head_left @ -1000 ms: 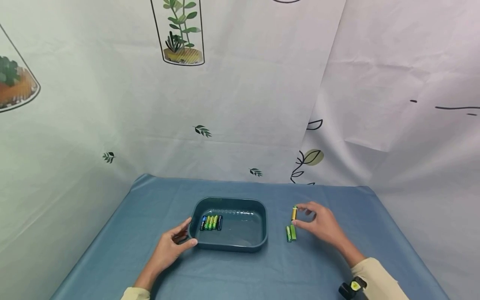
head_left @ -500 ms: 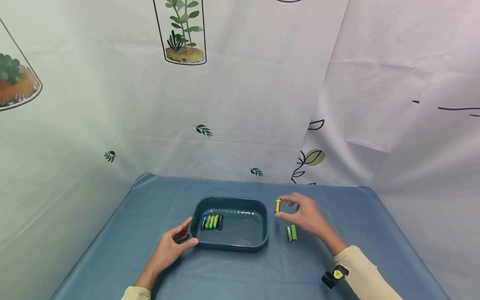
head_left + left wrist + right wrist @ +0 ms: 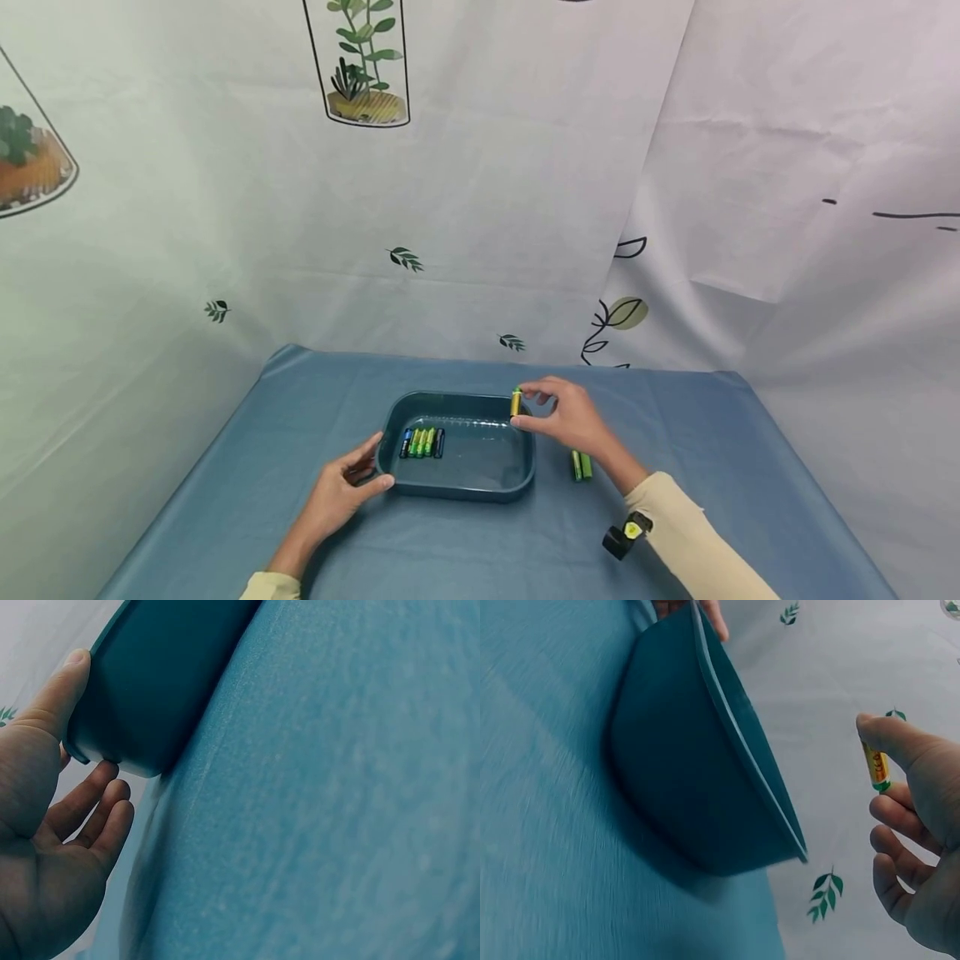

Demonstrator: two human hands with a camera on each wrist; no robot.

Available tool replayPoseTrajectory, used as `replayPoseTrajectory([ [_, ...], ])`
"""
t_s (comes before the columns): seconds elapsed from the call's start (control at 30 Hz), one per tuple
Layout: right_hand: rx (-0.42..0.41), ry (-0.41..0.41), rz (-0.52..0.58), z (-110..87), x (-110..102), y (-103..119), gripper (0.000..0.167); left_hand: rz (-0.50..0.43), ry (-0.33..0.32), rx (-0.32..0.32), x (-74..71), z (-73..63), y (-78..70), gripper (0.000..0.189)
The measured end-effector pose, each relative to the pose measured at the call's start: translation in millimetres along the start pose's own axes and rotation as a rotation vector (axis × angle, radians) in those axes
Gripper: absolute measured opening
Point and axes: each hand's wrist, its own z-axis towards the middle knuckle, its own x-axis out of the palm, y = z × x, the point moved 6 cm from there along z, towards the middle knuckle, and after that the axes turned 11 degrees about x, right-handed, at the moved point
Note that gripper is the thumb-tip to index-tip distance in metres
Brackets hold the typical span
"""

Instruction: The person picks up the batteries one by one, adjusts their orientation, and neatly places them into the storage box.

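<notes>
Between thumb and fingertips, my right hand (image 3: 566, 415) pinches a yellow battery (image 3: 515, 403) with a green end, upright over the right rim of a dark teal tray (image 3: 480, 494). The right wrist view shows this battery (image 3: 877, 766) held clear above the tray's rim. My left hand (image 3: 337, 492) holds the tray's left end. Seen from the left wrist, its thumb is at the rim and its fingertips are against the outer wall. Inside the tray, several batteries (image 3: 422, 443), green-yellow and dark, lie side by side in a row at the left.
Two green batteries (image 3: 581, 466) lie together on the blue tablecloth (image 3: 465, 550), right of the tray and under the right forearm. A white printed curtain (image 3: 480, 208) hangs behind the table. A black wrist device (image 3: 627, 536) sits on the right sleeve.
My right hand has carried the yellow battery leftward, from above the loose green batteries to over the tray's right rim. The left hand and the tray have stayed in place.
</notes>
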Motion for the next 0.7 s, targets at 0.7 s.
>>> replayPoseTrajectory([
  [0.7,-0.011,0.054,0.047,25.8,42,22,0.049,0.011,0.004,-0.011,0.8,2.6,5.1,0.076],
])
